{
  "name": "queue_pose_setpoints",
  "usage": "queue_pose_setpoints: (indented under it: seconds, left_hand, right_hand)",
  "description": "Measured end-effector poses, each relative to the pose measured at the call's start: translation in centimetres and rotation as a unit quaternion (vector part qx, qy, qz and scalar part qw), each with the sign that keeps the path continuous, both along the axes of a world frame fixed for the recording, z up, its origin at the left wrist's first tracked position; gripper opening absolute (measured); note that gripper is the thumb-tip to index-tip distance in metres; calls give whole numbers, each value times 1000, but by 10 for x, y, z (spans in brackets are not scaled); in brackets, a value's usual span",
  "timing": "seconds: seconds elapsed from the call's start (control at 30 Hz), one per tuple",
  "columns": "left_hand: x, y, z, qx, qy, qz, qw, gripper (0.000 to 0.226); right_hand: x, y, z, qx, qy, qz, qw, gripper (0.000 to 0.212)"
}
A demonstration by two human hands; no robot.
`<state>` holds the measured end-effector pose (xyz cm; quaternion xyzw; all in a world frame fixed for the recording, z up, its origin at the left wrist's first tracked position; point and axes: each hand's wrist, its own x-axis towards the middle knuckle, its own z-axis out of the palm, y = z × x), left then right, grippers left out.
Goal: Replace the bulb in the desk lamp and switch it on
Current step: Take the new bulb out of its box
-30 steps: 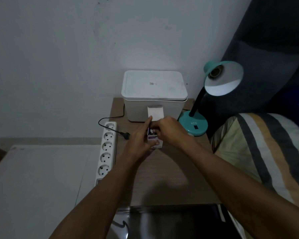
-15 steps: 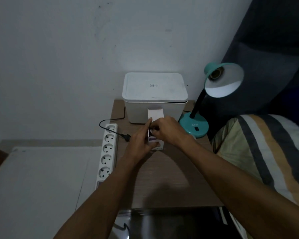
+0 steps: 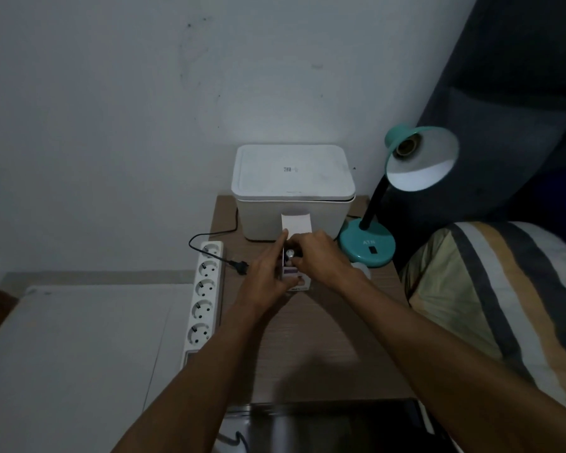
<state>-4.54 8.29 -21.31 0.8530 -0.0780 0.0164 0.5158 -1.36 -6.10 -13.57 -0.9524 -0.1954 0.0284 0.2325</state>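
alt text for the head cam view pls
Two bare hands, left hand and right hand, pull a bulb from a small white cardboard box on a wooden bedside table, beside a teal desk lamp with an empty socket.

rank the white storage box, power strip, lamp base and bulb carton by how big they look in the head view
1. white storage box
2. power strip
3. lamp base
4. bulb carton, partly hidden by the hands

Box and strip are close; the strip lies nearer the camera.
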Motion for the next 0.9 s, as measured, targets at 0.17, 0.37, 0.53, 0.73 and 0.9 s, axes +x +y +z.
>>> queue_pose_setpoints:
  seconds: [0.17,0.37,0.53,0.73,0.9]
  left_hand:
    - [-3,-2,5,-6,3,6,1000,103]
    - [-4,-3,6,18,-11,5,1000,74]
    - [-3,-4,3,3,19,15,1000,90]
    - [-6,-6,4,-56,76,30,995,117]
    - [-9,-8,3,-56,65,32,996,108]
  right_hand:
    - [-1,-2,-2,36,-51,-23,998,21]
    - [-5,4,0,127,-152,-35,980,26]
    - [-7,7,30,319,-137,-157,925,23]
    - [11,-18,21,439,114,-353,818,23]
    - [12,-26,4,396,217,-308,837,44]
